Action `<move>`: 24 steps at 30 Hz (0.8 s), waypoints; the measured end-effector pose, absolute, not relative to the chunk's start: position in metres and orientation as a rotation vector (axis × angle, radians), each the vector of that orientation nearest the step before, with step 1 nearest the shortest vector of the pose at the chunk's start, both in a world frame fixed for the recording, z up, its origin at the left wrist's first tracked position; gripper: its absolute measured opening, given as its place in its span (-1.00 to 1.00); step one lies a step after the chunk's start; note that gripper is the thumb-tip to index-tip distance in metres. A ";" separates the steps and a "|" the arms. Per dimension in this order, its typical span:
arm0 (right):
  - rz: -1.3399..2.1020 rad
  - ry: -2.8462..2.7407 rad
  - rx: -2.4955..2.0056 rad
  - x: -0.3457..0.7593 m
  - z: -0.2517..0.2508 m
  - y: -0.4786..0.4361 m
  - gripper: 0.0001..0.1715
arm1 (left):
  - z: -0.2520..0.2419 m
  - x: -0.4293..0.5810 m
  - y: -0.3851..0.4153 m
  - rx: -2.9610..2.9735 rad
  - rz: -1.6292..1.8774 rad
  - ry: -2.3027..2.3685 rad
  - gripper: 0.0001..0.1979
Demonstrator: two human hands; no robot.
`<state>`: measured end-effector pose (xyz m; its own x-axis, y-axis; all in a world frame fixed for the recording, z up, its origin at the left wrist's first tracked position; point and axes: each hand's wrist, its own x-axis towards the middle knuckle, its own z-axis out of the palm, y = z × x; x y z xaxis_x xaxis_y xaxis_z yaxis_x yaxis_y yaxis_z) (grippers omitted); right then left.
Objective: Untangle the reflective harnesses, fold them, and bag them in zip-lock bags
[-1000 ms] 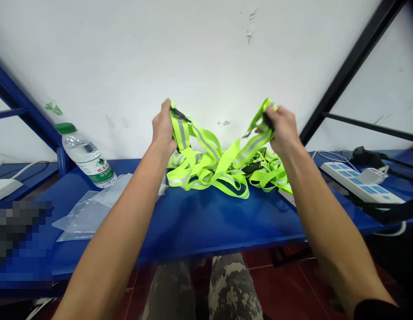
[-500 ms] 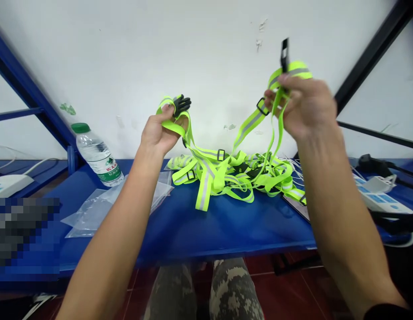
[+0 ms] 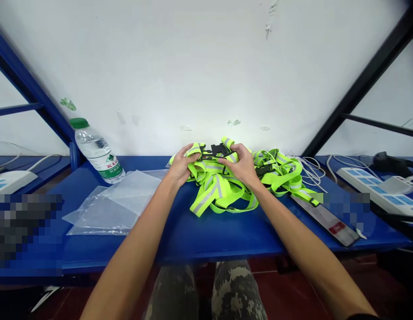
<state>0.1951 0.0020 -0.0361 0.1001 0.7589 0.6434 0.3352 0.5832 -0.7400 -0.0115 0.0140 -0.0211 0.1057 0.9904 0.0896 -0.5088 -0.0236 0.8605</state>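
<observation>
A tangle of neon yellow reflective straps [image 3: 219, 189] with grey stripes lies on the blue table. My left hand [image 3: 182, 165] is closed on one strap, beside a black buckle part [image 3: 202, 150]. My right hand [image 3: 242, 163] pinches another strap end that carries a black buckle [image 3: 218, 149]. Both hands are close together, just above the pile, and the two buckle parts face each other with a small gap. More straps and a black buckle [image 3: 263, 170] lie to the right of my right hand.
Clear plastic bags [image 3: 116, 202] lie left of the straps, near a green-capped water bottle [image 3: 101, 153]. To the right are a phone [image 3: 329, 220], white cables [image 3: 311, 171] and a power strip [image 3: 379, 189]. The white wall [image 3: 193, 66] stands behind the table [image 3: 219, 242].
Both hands came down from the raised, spread position and moved together over the pile. The straps they hold were lowered with them, and more of the phone now shows.
</observation>
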 end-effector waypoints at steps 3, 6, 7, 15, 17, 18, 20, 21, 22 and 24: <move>0.369 -1.488 -1.012 0.194 -0.048 -0.002 -0.48 | -0.032 -0.013 0.014 0.879 1.377 0.685 -0.28; 0.343 -1.496 -1.028 0.193 -0.050 -0.009 -0.48 | -0.033 -0.013 0.012 0.861 1.398 0.676 -0.34; 0.343 -1.505 -1.030 0.192 -0.050 -0.011 -0.49 | -0.033 -0.014 0.011 0.857 1.394 0.663 -0.37; 0.352 -1.531 -1.037 0.192 -0.044 -0.017 -0.50 | -0.030 -0.012 0.007 0.888 1.388 0.612 -0.45; 0.321 -1.526 -1.091 0.194 -0.041 -0.020 -0.53 | -0.029 -0.012 0.007 0.903 1.382 0.635 -0.43; 0.306 -1.517 -1.130 0.195 -0.039 -0.021 -0.55 | -0.028 -0.013 0.007 0.915 1.384 0.654 -0.42; 0.308 -1.501 -1.195 0.197 -0.035 -0.023 -0.58 | -0.027 -0.014 0.007 0.951 1.394 0.708 -0.38; 0.328 -1.497 -1.206 0.198 -0.033 -0.024 -0.57 | -0.026 -0.015 0.007 0.975 1.396 0.743 -0.35; 0.354 -1.497 -1.204 0.199 -0.032 -0.024 -0.55 | -0.025 -0.016 0.007 1.001 1.391 0.781 -0.32; 0.412 -1.507 -1.186 0.201 -0.029 -0.024 -0.49 | -0.024 -0.018 0.006 1.051 1.363 0.835 -0.28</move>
<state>0.2013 -0.0244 -0.0286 0.1237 0.8358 0.5350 0.4471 0.4343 -0.7819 -0.0181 0.0065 -0.0238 0.0671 0.9915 0.1119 -0.3505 -0.0816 0.9330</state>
